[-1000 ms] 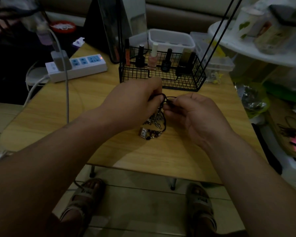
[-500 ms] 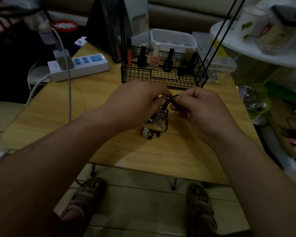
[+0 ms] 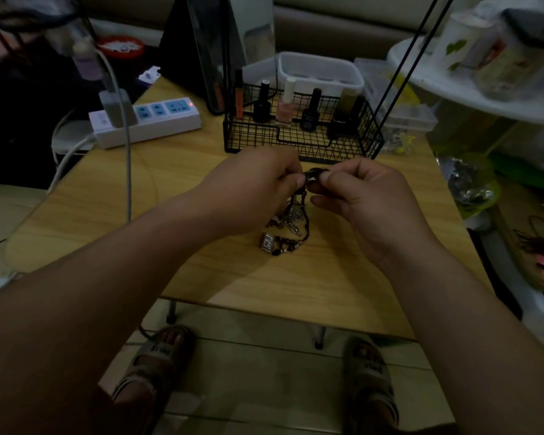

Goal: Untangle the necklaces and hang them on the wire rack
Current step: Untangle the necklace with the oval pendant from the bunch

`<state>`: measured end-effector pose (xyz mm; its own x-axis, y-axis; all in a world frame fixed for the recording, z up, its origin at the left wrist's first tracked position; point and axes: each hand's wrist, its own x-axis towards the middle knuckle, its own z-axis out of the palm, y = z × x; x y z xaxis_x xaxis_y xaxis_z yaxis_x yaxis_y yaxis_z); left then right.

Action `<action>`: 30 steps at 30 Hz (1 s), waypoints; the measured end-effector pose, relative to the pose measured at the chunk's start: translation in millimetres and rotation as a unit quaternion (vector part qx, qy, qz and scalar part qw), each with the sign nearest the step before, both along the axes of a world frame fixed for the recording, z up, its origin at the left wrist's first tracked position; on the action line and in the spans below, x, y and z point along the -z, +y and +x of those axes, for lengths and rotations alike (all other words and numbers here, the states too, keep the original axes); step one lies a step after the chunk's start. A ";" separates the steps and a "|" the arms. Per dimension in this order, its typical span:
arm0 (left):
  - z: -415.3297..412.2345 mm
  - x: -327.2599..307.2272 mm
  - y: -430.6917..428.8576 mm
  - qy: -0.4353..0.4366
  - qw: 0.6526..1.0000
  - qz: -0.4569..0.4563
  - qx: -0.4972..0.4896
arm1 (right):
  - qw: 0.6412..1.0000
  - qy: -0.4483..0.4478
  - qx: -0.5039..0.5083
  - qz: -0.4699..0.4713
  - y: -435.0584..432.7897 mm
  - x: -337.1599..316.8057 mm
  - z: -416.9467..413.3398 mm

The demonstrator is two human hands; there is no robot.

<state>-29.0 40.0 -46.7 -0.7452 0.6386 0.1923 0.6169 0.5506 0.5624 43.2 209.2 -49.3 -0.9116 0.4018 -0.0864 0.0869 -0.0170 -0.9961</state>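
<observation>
- Necklaces [image 3: 291, 226] hang tangled below both hands, dark cords, silvery chain and a square metal pendant
- left hand [image 3: 255, 186] and right hand [image 3: 363, 196] each pinch the black cord

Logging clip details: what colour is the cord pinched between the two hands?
Black. The cord shows best in the head view, the only one here.

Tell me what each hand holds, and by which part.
Both the left hand and right hand pinch the black cord at the top of the tangled necklaces; the rest hangs down to the table.
</observation>
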 end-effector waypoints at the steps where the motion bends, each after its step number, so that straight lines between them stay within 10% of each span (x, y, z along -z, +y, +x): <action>1: -1.0 -1.5 -1.2 -0.010 1.000 0.007 0.001 | 1.000 0.000 -0.003 -0.005 0.5 -0.8 0.2; 22: -13.9 -15.3 -21.3 -0.104 0.993 -0.008 0.063 | 0.994 0.022 -0.081 0.077 3.7 -4.0 0.9; 30: -13.9 -11.7 -20.9 -0.146 0.987 0.039 0.062 | 0.992 0.013 -0.082 -0.093 4.5 -11.5 -1.3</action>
